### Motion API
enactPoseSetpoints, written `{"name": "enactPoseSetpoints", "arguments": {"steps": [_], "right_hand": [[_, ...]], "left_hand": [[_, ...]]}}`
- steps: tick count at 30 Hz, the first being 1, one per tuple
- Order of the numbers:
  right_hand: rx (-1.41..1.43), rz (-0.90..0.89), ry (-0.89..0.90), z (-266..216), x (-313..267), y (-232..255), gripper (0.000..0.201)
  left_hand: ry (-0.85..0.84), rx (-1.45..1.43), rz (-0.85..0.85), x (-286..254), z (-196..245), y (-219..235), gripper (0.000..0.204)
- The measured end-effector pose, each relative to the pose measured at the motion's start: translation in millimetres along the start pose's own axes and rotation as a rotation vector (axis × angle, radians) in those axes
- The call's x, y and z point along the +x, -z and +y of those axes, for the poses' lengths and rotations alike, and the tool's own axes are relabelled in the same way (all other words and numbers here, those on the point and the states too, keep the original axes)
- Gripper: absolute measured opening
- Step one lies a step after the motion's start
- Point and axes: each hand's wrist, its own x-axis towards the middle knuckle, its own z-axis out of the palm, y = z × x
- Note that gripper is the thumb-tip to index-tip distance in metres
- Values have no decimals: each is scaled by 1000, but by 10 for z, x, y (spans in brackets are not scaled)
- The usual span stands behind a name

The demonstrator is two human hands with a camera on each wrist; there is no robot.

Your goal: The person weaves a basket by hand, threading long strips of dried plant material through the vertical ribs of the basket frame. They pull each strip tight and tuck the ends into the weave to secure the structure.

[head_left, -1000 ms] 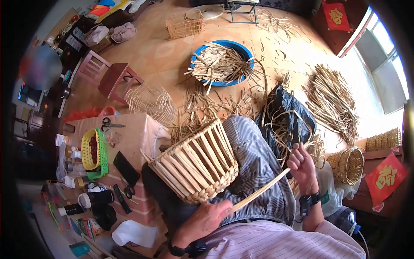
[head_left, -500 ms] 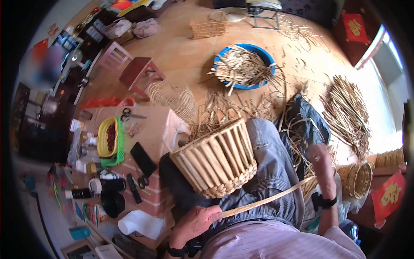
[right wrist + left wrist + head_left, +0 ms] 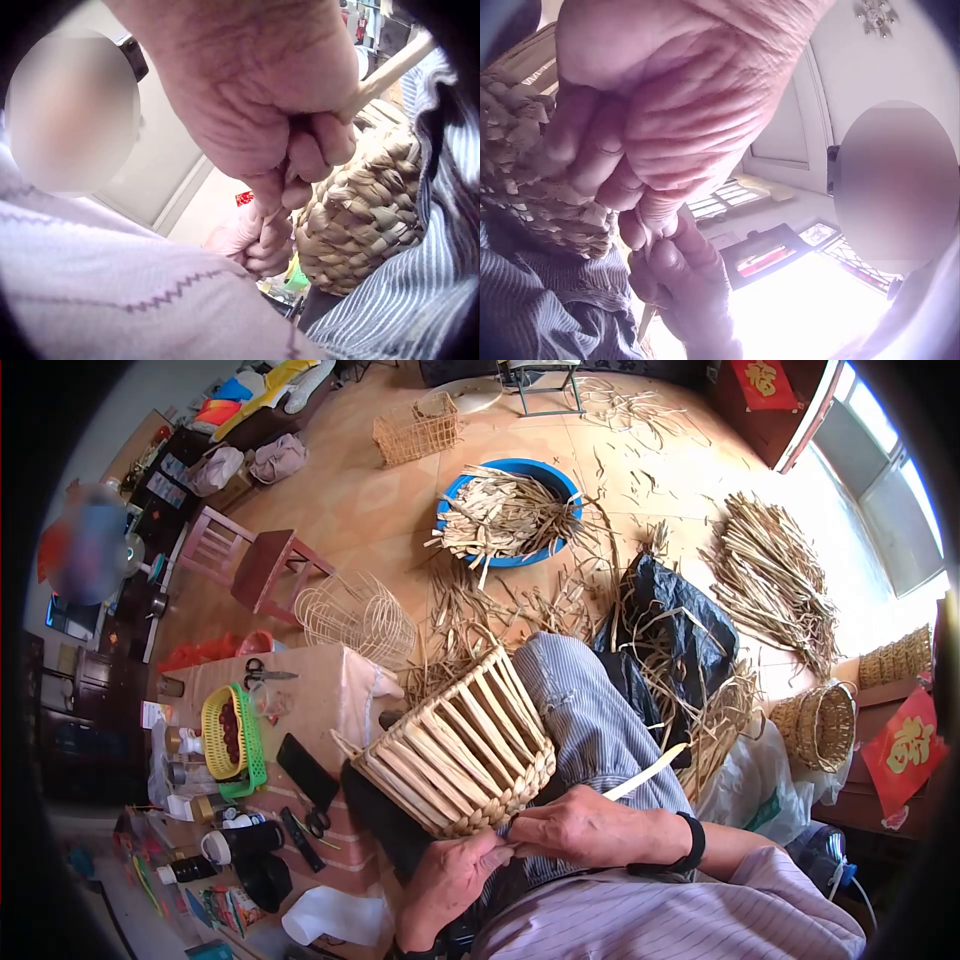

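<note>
A woven basket [image 3: 460, 745] with upright slats and a braided base edge lies tilted on the lap. Just below that edge, the left hand [image 3: 450, 880] pinches the end of a pale strip. Touching it, the right hand [image 3: 590, 830] grips the same strip [image 3: 648, 772], whose free end sticks out past the knuckles to the upper right. In the left wrist view the fingertips of the left hand [image 3: 667, 97] meet those of the right hand [image 3: 686, 289]. The right wrist view shows the strip [image 3: 394, 71] passing through the curled right hand [image 3: 262, 105], beside the braided base [image 3: 360, 217].
To the left is a cloth-covered table [image 3: 330, 680] with scissors [image 3: 265, 672], a phone [image 3: 307, 770] and a yellow basket [image 3: 222, 735]. Ahead stands a blue basin [image 3: 545, 470] of dried strips. A black bag [image 3: 680, 630] and a strip bundle [image 3: 775, 580] lie at the right.
The right hand has come down from the outer right to meet the left hand, drawing along the strip. The strip's free end now points up to the right. The head view has shifted.
</note>
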Motion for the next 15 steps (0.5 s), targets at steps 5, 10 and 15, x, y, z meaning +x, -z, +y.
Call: {"name": "enactPoseSetpoints", "arguments": {"steps": [5, 10, 15], "right_hand": [[-52, 158, -73, 155, -78, 185, 22], [49, 474, -357, 358, -192, 338, 11], [208, 668, -464, 589, -365, 265, 9]], "left_hand": [[-31, 53, 216, 155, 299, 267, 20], [-52, 530, 704, 864, 475, 379, 24], [109, 432, 517, 1308, 290, 398, 25]]}}
